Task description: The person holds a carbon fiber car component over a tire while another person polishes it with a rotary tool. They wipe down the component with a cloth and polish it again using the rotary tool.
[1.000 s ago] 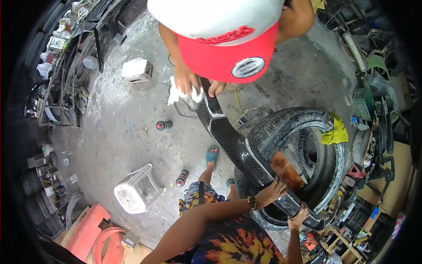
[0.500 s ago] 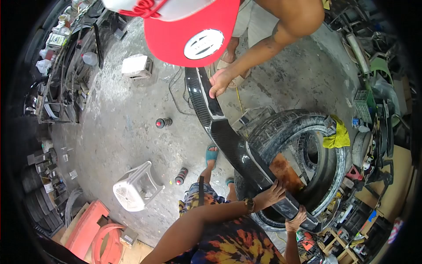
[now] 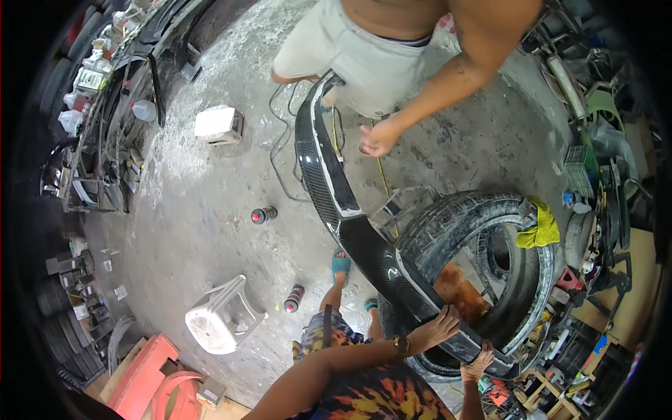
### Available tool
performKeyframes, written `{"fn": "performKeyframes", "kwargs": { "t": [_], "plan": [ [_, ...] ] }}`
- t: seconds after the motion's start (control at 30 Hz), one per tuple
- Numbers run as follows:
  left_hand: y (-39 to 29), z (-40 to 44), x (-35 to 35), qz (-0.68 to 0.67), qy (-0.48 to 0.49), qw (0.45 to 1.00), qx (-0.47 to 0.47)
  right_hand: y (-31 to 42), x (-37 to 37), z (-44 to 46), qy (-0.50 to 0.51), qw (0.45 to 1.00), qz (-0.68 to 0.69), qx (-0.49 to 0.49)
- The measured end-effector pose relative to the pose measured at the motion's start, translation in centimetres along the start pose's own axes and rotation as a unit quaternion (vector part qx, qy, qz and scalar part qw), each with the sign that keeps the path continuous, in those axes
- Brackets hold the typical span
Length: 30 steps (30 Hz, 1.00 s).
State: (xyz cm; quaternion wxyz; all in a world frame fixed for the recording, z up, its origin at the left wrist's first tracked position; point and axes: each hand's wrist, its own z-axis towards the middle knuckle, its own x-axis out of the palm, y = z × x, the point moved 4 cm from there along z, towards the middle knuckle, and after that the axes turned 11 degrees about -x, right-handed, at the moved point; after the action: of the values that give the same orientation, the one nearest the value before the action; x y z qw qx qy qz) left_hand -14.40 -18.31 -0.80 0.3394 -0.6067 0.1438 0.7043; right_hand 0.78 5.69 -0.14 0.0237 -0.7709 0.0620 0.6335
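A long, curved, glossy black carbon-fibre car trim piece [image 3: 374, 246] runs from the top middle down to the lower right, resting over a big tyre [image 3: 448, 227]. My left hand [image 3: 435, 330] grips its near part, fingers over the edge. Closer to its near end, my right hand [image 3: 479, 362] is closed on the rim. Across from me a co-worker in pale shorts stands at the far end. The co-worker's hand [image 3: 380, 138] hovers beside the piece, apart from it.
A white plastic stool [image 3: 222, 316] and two dark bottles, one a bottle [image 3: 264, 215] farther off, are on the concrete floor. A yellow cloth [image 3: 537, 222] hangs on the tyre. A cable [image 3: 278, 147] lies near the far end. Cluttered parts line both sides.
The co-worker has straightened up, so the red cap is out of view, and the co-worker's hand has come off the trim piece. My hands keep their hold.
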Motion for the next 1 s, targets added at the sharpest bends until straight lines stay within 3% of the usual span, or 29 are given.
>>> {"fn": "performKeyframes", "kwargs": {
  "t": [0.53, 0.83, 1.0],
  "plan": [
    [0.1, 0.6, -0.9, -0.011, 0.014, 1.000, 0.002, -0.2, 0.0, 0.0, -0.023, 0.999, -0.025, -0.022],
    [-0.2, 0.7, -0.6, -0.022, 0.027, 0.999, 0.021, -0.7, -0.1, -0.3, 0.001, 1.000, 0.016, 0.022],
    [-0.3, 0.9, -0.8, -0.016, 0.037, 0.998, 0.041, -1.1, 0.2, -0.6, -0.043, 0.999, 0.012, -0.008]
  ]
}}
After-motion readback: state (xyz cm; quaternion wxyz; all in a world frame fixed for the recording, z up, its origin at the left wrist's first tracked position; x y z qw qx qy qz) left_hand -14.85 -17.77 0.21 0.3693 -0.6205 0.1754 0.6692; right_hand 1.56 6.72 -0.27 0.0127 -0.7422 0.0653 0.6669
